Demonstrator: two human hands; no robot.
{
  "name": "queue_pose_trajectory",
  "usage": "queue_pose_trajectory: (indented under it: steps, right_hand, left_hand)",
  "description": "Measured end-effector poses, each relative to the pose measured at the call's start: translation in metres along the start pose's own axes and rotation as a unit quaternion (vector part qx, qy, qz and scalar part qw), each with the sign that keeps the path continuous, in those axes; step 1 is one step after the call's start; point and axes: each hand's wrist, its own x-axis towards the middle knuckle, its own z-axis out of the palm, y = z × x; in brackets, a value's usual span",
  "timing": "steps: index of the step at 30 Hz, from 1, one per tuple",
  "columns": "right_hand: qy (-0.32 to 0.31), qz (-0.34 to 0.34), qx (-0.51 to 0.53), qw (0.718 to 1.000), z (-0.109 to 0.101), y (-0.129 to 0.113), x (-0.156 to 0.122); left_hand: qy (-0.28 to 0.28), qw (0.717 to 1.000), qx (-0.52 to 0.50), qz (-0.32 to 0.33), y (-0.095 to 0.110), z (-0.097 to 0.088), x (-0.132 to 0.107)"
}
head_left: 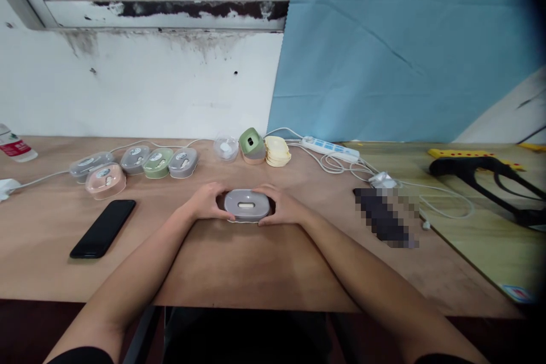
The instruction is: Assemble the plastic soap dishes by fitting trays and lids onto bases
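1. Though the bottle [16,144] bears a red label [17,149], its writing seems illegible.
2. Your half-curled left hand [210,202] and right hand [281,205] clasp opposite ends of the grey box [246,211] on the table [243,267].

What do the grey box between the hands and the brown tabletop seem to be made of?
Grey box: probably plastic, softly glossy, judging by its even colour and rounded edges. Brown tabletop: perhaps wood or wood-look board, satin, given its mottled sheen.

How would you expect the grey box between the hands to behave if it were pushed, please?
The grey box would probably slide rather than roll, as it looks low and wide. Its smooth-looking top might feel slippery.
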Motion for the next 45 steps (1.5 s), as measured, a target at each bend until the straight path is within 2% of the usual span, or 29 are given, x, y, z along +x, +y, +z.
queue_pose_trajectory:
  steps: [3, 7, 10, 14, 18, 22, 24, 27, 28, 29, 32, 35, 37, 41, 45]
  right_hand:
    - [0.001, 0.013, -0.009, 1.0, 0.003, 0.006, 0.0]
    - [0.052, 0.053, -0.025, 0.997, 0.008, 0.017, 0.001]
    - [0.082, 0.058, -0.05, 0.994, 0.009, 0.022, 0.002]
    - [0.08, 0.068, -0.07, 0.992, 0.01, 0.025, 0.001]
    - [0.069, 0.071, -0.072, 0.992, 0.01, 0.025, 0.0]
    - [0.1, 0.056, -0.074, 0.991, 0.011, 0.022, 0.002]
    - [0.116, 0.057, -0.075, 0.989, 0.011, 0.022, 0.004]
    - [0.11, 0.06, -0.082, 0.989, 0.011, 0.022, 0.006]
    - [0.104, 0.057, -0.089, 0.989, 0.011, 0.022, 0.007]
    - [0.096, 0.051, -0.099, 0.989, 0.012, 0.022, 0.008]
    - [0.061, 0.02, -0.148, 0.987, 0.018, 0.017, 0.014]
    - [0.022, -0.007, -0.196, 0.98, 0.026, 0.007, 0.019]
    - [0.018, -0.02, -0.226, 0.974, 0.03, -0.001, 0.019]
    - [0.047, -0.057, -0.273, 0.959, 0.031, -0.012, 0.016]
    - [0.07, -0.078, -0.275, 0.956, 0.03, -0.012, 0.015]
  left_hand:
    - [0.009, 1.0, 0.021, 0.005, 0.002, 0.001, 0.002]
    - [0.027, 0.999, 0.031, -0.003, 0.001, 0.002, 0.005]
    - [0.053, 0.995, 0.061, -0.063, -0.007, 0.003, 0.004]
    - [0.079, 0.984, 0.09, -0.13, -0.021, 0.002, 0.002]
    - [0.078, 0.983, 0.097, -0.132, -0.028, 0.005, -0.002]
    - [0.089, 0.985, 0.084, -0.125, -0.03, 0.01, 0.001]
    - [0.133, 0.98, 0.081, -0.122, -0.033, 0.008, 0.009]
    - [0.228, 0.962, 0.101, -0.109, -0.04, -0.003, 0.031]
    - [0.237, 0.96, 0.115, -0.099, -0.042, -0.008, 0.04]
    - [0.23, 0.96, 0.132, -0.089, -0.044, -0.013, 0.05]
    - [0.153, 0.964, 0.199, -0.081, -0.048, -0.023, 0.079]
    - [0.085, 0.952, 0.264, -0.128, -0.054, -0.026, 0.098]
    - [0.063, 0.944, 0.287, -0.154, -0.058, -0.026, 0.103]
    - [0.083, 0.94, 0.29, -0.16, -0.064, -0.021, 0.099]
    - [0.161, 0.945, 0.237, -0.158, -0.066, -0.019, 0.091]
